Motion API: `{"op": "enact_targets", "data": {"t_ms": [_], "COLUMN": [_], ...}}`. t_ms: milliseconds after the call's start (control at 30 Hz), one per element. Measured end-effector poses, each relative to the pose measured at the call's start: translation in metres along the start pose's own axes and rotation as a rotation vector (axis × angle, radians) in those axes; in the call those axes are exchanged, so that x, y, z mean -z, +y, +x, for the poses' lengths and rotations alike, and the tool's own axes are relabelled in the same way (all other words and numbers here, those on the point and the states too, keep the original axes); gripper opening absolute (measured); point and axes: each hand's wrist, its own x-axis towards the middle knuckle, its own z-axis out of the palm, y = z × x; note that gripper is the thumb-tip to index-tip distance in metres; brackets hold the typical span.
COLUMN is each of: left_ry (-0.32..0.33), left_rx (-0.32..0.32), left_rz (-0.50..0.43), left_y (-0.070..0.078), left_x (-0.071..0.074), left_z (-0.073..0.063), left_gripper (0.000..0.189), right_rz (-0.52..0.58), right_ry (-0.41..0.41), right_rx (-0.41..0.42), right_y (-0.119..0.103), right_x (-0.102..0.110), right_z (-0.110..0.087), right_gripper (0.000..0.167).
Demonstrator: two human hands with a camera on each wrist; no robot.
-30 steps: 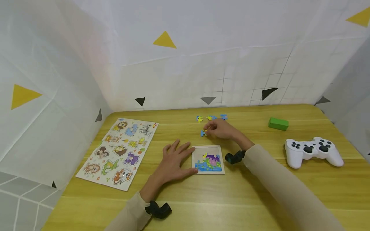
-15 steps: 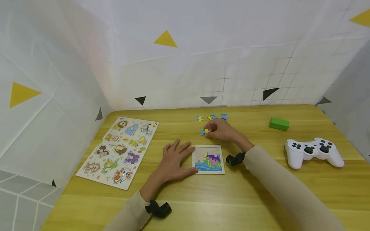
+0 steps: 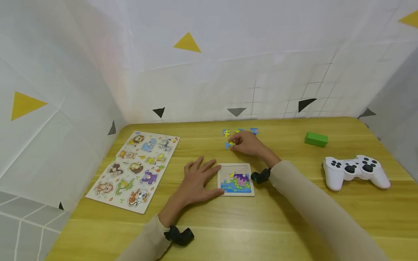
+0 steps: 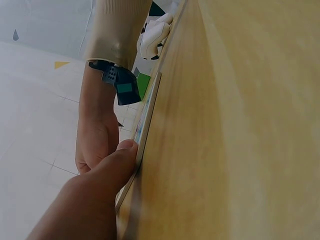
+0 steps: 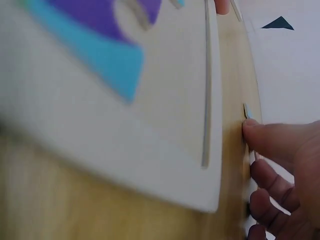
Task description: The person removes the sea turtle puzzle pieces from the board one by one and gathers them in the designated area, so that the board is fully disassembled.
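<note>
One puzzle piece (image 3: 228, 145) is pinched by right fingers (image 3: 238, 148); left fingers (image 3: 212, 171) spread, touching frame (image 3: 238, 194).

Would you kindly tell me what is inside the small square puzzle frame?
Inside the frame, joined puzzle pieces with purple, green, yellow and blue printing fill the lower part; the upper backing is bare. The pieces hide the backing beneath them.

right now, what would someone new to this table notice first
Probably the large white game controller at the right of the table, and the board of colourful animals at the left. Between them, the right hand pinches a small blue-and-yellow jigsaw piece just beyond the framed puzzle, whose left side the left hand touches.
</note>
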Motion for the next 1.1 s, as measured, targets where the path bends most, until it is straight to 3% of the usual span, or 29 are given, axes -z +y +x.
{"op": "enact_targets", "data": {"t_ms": [400, 1100], "left_ry": [0.002, -0.007], "left_rx": [-0.002, 0.007], "left_rz": [-0.008, -0.003], "left_y": [0.001, 0.0], "left_x": [0.001, -0.001], "left_z": [0.0, 0.0], "left_gripper": [0.08, 0.081], "right_rz": [-0.016, 0.068], "right_ry": [-0.007, -0.02], "right_rx": [-0.063, -0.123], "right_y": [-0.004, -0.006], "right_x": [-0.002, 0.001], "right_z": [0.01, 0.012], "right_gripper": [0.037, 0.037]}}
